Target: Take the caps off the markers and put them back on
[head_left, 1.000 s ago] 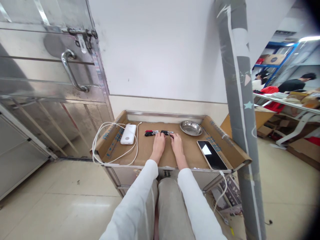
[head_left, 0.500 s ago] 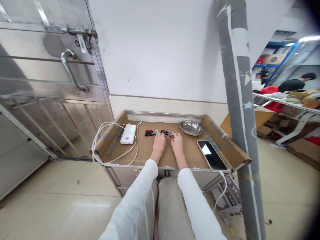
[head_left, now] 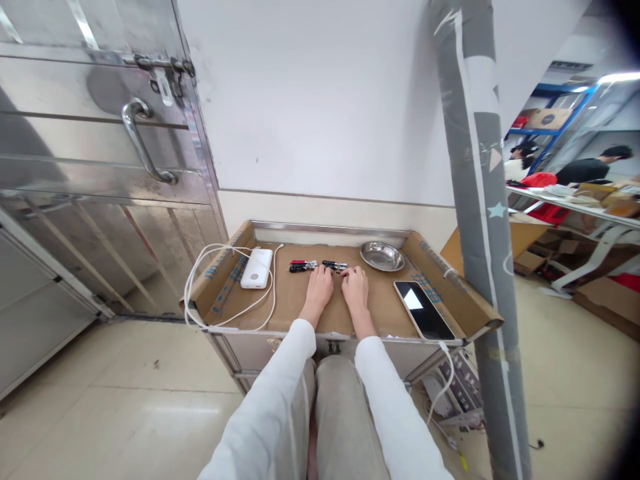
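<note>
Standing far to the left of the hands is a steel door (head_left: 100, 150) with a curved handle (head_left: 145, 150). Nearer, out to the left of the left hand, a white power bank (head_left: 257, 268) lies on the cardboard (head_left: 290, 297), with white cables (head_left: 273, 293) running along both its sides. Just beyond the left fingertips, reaching out to their left, lies one bunch of pens (head_left: 301, 267), a red one on the far side and black ones nearer. The left hand (head_left: 320, 287) is palm down, fingers bent and close together, their tips at the bunch's right end; I cannot tell whether they grip anything. Beyond the gap between the hands lies a second bunch (head_left: 333, 265), dark pens side by side. The right hand (head_left: 355, 287) is also palm down with curled fingers, just short of that bunch's right end; something small and dark shows at its fingertips, too small to name, and its hold is unclear. Beyond the right hand, to its right, sits a metal dish (head_left: 383, 256); nearer, a phone (head_left: 425, 312) lies right of the wrist. Farther right leans a grey roll (head_left: 485, 200).
</note>
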Demonstrator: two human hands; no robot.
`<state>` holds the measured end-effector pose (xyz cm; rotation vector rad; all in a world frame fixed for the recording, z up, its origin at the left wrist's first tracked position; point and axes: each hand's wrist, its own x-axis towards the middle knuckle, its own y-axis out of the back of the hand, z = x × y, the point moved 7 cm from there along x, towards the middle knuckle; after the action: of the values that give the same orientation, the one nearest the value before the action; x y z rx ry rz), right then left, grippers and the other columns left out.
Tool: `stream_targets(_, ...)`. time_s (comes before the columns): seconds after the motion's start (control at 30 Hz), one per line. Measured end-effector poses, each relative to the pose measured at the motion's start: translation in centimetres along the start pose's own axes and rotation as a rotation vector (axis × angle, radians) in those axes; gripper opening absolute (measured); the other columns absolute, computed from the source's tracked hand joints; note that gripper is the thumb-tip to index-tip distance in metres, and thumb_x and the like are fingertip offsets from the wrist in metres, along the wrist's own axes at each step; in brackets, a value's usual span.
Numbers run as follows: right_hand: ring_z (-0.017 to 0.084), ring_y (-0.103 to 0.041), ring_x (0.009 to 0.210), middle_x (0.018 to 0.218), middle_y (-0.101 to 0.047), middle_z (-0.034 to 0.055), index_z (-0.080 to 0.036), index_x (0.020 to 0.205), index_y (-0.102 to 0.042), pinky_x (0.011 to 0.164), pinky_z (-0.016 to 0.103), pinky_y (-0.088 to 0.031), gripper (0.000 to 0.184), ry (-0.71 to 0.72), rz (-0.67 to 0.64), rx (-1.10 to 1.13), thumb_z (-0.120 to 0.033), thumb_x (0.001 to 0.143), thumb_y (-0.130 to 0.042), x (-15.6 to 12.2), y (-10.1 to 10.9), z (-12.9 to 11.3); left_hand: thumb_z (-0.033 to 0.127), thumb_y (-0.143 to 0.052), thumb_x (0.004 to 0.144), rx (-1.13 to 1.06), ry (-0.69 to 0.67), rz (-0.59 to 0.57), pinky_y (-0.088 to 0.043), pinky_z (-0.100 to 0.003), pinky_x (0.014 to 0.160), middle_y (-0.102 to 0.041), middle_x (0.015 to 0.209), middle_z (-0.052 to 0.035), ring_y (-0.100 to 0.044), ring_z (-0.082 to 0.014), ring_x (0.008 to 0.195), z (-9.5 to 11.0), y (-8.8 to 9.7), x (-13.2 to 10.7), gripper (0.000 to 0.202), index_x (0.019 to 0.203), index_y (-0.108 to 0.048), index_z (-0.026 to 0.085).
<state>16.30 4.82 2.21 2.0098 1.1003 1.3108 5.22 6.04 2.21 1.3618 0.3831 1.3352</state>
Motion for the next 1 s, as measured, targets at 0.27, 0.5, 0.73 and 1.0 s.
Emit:
stream_targets(0.27, 0.020, -0.049, 0.084, 0.087, -0.059, 0.0107, -0.015, 0.087, -0.068, 0.077, 0.032, -0.036, 0.030, 0.010, 0.059, -0.041, -0.007, 0.080, -0.040, -0.1, 0.1, -0.1, 0.008, -0.040, 0.086, 0.012, 0.034, 0.022, -0.043, -0.039, 0.089, -0.058, 0.100, -0.0133, -0.054, -0.0239, 0.099, -0.2, 0.1, 0.0, 0.019, 0.097, -0.055, 0.012)
stream_targets(0.5, 0.023, -0.050, 0.091, 0.095, -0.060, 0.0132, -0.013, 0.094, -0.067, 0.080, 0.033, -0.035, 0.032, -0.021, -0.008, -0.008, -0.007, 0.081, -0.038, -0.1, -0.3, 0.1, 0.010, -0.036, 0.088, 0.025, 0.076, 0.068, -0.043, -0.040, 0.087, -0.057, 0.097, -0.0148, -0.054, -0.0245, 0.096, -0.5, 0.4, 0.0, 0.020, 0.095, -0.054, 0.011)
stream_targets(0.73, 0.022, -0.050, 0.086, 0.091, -0.062, 0.0114, -0.015, 0.088, -0.067, 0.077, 0.032, -0.035, 0.030, 0.001, 0.049, -0.034, -0.007, 0.080, -0.040, -0.1, -0.1, 0.0, 0.008, -0.039, 0.084, 0.107, 0.237, 0.169, -0.044, -0.038, 0.087, -0.057, 0.102, -0.0158, -0.054, -0.0254, 0.099, -1.2, 1.7, -0.5, 0.022, 0.100, -0.054, 0.010)
stream_targets(1.0, 0.022, -0.050, 0.087, 0.089, -0.061, 0.0113, -0.015, 0.085, -0.067, 0.076, 0.033, -0.034, 0.027, -0.033, 0.077, -0.035, -0.009, 0.080, -0.041, -0.2, 0.2, 0.2, 0.011, -0.040, 0.082, 0.094, 0.401, 0.228, -0.038, -0.047, 0.097, -0.047, 0.127, -0.0267, -0.046, -0.0332, 0.119, -2.1, 2.0, -1.5, 0.036, 0.117, -0.047, 0.004)
